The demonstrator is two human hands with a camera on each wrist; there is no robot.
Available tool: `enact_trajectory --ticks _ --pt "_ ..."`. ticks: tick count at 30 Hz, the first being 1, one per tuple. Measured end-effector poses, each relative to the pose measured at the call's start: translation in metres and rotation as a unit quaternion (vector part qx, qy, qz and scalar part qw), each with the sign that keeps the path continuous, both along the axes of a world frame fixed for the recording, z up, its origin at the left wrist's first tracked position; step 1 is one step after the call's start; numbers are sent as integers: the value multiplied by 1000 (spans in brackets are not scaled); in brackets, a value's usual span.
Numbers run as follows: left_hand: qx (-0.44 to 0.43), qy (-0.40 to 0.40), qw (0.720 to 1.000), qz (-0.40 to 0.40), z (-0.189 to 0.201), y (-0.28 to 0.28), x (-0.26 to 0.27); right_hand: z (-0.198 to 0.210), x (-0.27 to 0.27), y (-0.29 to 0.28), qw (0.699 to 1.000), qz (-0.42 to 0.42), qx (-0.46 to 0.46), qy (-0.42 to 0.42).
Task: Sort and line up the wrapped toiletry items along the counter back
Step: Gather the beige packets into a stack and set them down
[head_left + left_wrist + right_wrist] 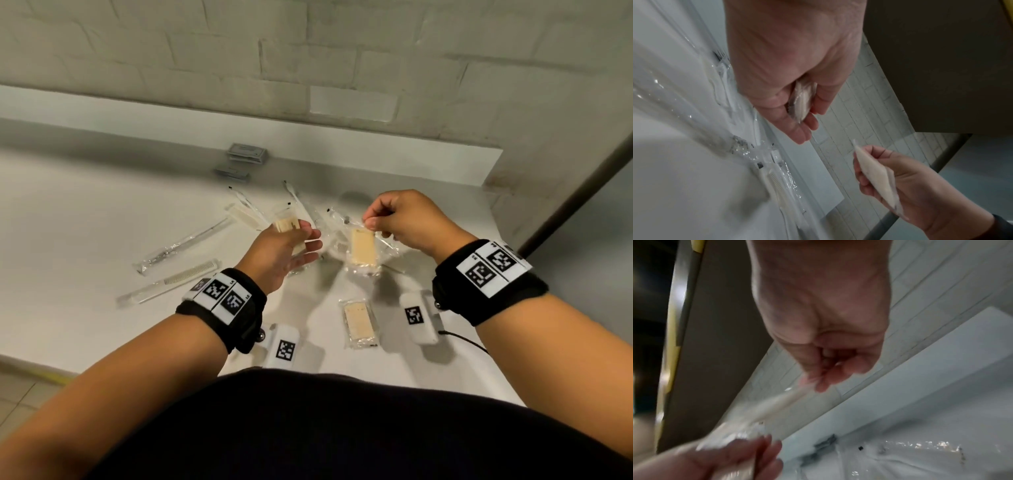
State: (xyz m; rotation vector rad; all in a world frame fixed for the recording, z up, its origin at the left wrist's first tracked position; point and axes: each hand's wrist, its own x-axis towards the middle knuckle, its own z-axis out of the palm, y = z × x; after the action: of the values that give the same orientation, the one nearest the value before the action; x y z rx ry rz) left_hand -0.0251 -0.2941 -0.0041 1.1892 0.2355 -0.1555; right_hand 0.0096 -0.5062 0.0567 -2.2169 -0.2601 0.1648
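My left hand [298,243] holds a cream wrapped soap bar [287,228] above the white counter [85,240]; the left wrist view shows the bar [802,100] between its thumb and fingers [797,129]. My right hand [383,219] pinches the top edge of a second wrapped soap [363,251], which hangs from it over the counter's middle. That soap [877,178] also shows in the left wrist view. A third wrapped soap [359,323] lies near the front edge. Wrapped combs [185,275] and toothbrushes [181,245] lie scattered at the left and middle.
Grey sachets [246,154] are stacked against the raised back ledge [376,147] below a white brick wall. Two white tagged devices [284,346] [418,317] rest at the counter's front, one with a black cable [466,341]. The counter ends at the right near a grey pole [582,195].
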Motion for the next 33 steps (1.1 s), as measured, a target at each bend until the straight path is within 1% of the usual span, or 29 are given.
enact_trajectory --ticks 3,5,8,9,11,14,16,17,19,20,21,23,24,25,26,27,28,29,30,31,33 --pt "12 -6 1000 -20 -1 -4 -2 -1 -2 2 999 15 -43 -7" --pt "30 -8 998 -51 0 -9 -5 -4 -3 3 998 18 -56 4" --pt "96 -15 988 -123 0 -16 -9 -6 -5 5 999 21 -21 29" --pt "121 -20 983 -136 0 -19 -10 -7 -6 6 999 27 -10 37" --pt "149 -27 979 -136 0 -23 -11 -8 -8 6 996 53 15 65" --pt "143 -21 980 -137 0 -25 -11 -13 -10 6 989 94 23 109" --pt "126 -4 981 -147 0 -23 -12 -14 -10 5 989 96 4 117" --pt "111 9 984 -142 -1 -21 -11 -15 -10 4 988 95 -10 126" --pt "55 49 991 -109 -2 -14 -8 -17 -12 3 975 118 -58 177" --pt "17 69 993 -97 -3 -10 -7 -21 -16 4 965 139 -98 202" --pt "-19 82 992 -93 -4 -5 -7 -27 -20 5 954 157 -150 208" --pt "-62 85 989 -102 -5 3 -7 -45 -27 10 933 171 -272 162" --pt "-68 77 989 -106 -6 6 -8 -50 -30 11 926 164 -316 127" --pt "-66 66 990 -107 -6 7 -9 -52 -31 12 926 152 -333 95" --pt "-57 49 992 -106 -7 8 -10 -49 -30 13 934 138 -323 68" --pt "-47 34 993 -107 -7 7 -11 -44 -28 13 953 115 -277 50" --pt "-36 22 993 -109 -6 6 -11 -38 -24 14 976 79 -200 43" --pt "-28 12 993 -112 -5 4 -13 -32 -21 16 993 43 -106 43" --pt "-16 2 993 -117 -4 2 -13 -27 -20 19 999 15 -20 46" --pt "-4 -6 992 -124 -3 0 -13 -23 -19 23 998 2 41 52" --pt "21 -30 989 -141 1 -6 -13 -20 -23 30 993 9 100 66"
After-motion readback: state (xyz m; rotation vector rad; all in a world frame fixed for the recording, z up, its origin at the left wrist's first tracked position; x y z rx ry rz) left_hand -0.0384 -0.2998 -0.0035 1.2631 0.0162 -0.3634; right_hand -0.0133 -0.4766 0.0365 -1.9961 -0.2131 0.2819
